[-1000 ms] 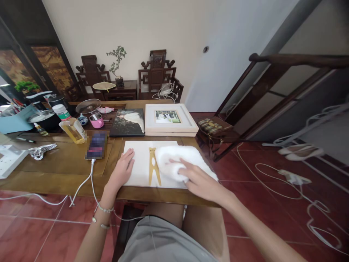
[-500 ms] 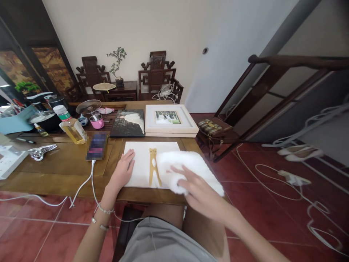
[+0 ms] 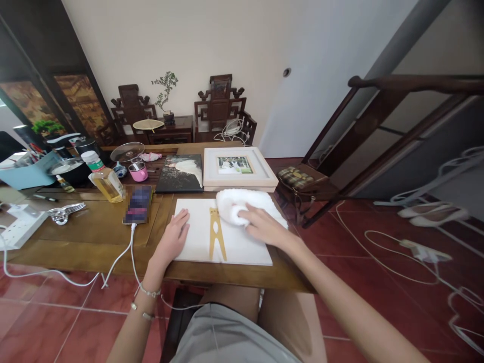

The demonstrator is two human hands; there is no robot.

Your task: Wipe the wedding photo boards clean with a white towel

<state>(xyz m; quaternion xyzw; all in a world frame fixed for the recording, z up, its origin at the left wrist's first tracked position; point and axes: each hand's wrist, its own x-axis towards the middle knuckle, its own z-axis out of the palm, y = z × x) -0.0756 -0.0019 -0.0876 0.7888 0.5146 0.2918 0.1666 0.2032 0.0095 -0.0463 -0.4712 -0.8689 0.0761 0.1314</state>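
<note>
A white board with a tan, long-legged animal figure on it lies flat near the front edge of the table. My left hand rests flat on the board's left edge, fingers stretched out and holding nothing. Bunched in my right hand is a fluffy white towel. The towel covers the board's upper right corner and spreads past it towards the picture frame. It touches the top of the figure, and the board beneath it is hidden.
Behind the board lie a light picture frame and a dark picture panel. To the left are a phone on a white cable, a bottle of yellow liquid, a pink cup, a silver hair clip and a power strip.
My right hand has moved the towel away from me, from the board's lower right to its upper right, uncovering the lower right corner. My left hand stays on the left edge.
</note>
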